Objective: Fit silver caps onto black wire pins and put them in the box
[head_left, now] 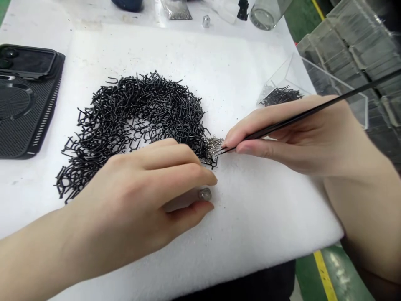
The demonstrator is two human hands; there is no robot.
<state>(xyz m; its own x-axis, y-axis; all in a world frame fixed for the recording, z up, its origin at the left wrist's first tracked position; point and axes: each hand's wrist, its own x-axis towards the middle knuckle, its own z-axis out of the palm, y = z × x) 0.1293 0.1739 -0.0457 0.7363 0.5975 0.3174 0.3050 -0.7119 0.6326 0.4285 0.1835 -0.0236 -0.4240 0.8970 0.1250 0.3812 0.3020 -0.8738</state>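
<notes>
My right hand (291, 138) grips black tweezers (275, 125), fingertips close to the points. Those points reach the edge of a small heap of tiny silvery bits (214, 146). A big curved pile of thin, bent black wire-like pieces (150, 104) lies to the left of the heap and touches it. My left hand (140, 196) rests low in front of the pile, partly hiding it. Between its thumb and forefinger sits a small clear, shiny piece (205, 193), apparently pinched; its exact kind is unclear.
At the left lies a black phone case (28, 100). An open clear plastic box (328, 88) with more black pieces stands at the right. Along the back are a bag of silvery bits (177, 9), a small clear piece (206, 21) and a glass (265, 16). Stacked clear bins (363, 46) stand beyond.
</notes>
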